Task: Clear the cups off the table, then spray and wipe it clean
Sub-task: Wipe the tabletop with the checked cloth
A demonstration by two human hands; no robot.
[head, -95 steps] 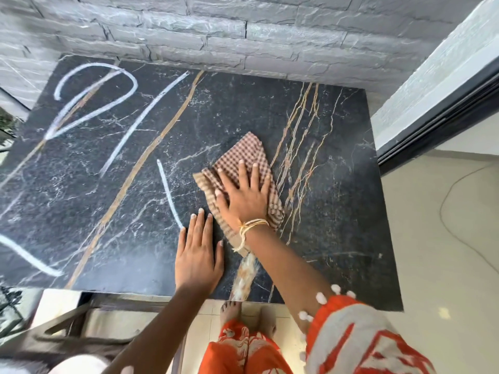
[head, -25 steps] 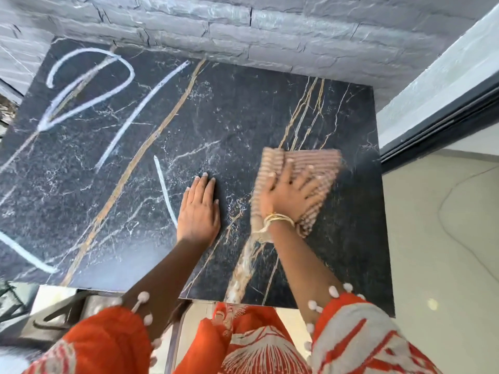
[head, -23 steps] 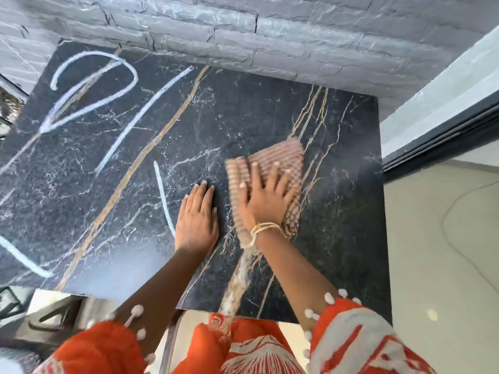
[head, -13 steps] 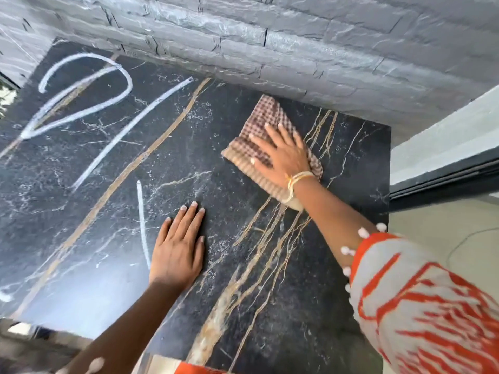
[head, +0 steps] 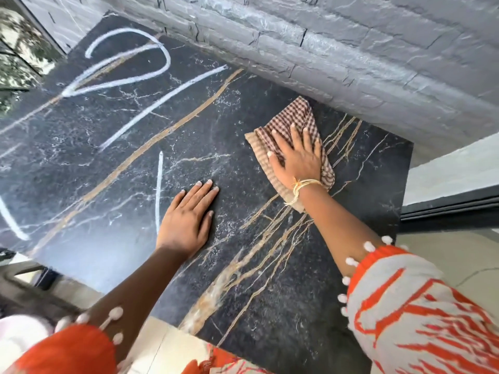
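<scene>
Two bare hands lie on a black marble table [head: 113, 168] veined in gold and white, which stands against a grey stone-brick wall [head: 351, 49]. The right hand [head: 295, 156] presses flat, fingers spread, on a brown-and-white checked cloth [head: 290, 117] with a tan striped border; the cloth lies on the far right part of the tabletop, its upper corner close to the foot of the wall. The palm and fingers pin the cloth down rather than clutch it, and no fold is gripped. A yellowish thread band [head: 303, 186] circles the right wrist, and a white-and-orange patterned sleeve [head: 421, 314] edged with small white pom-poms covers the forearm lower down. The left hand [head: 187, 215] rests palm down and empty on the bare marble, fingers together and pointing toward the wall, well to the near left of the cloth and not touching it. Just beside its fingertips runs a short white line [head: 159, 184]; further left, larger white loops and strokes [head: 127, 63] cross the dark surface, and a broad tan vein [head: 162, 136] cuts diagonally between them. No cups stand on the visible tabletop. A pale tiled floor [head: 167, 344] shows below the near edge of the table, and a dark frame [head: 448, 206] runs at the right
</scene>
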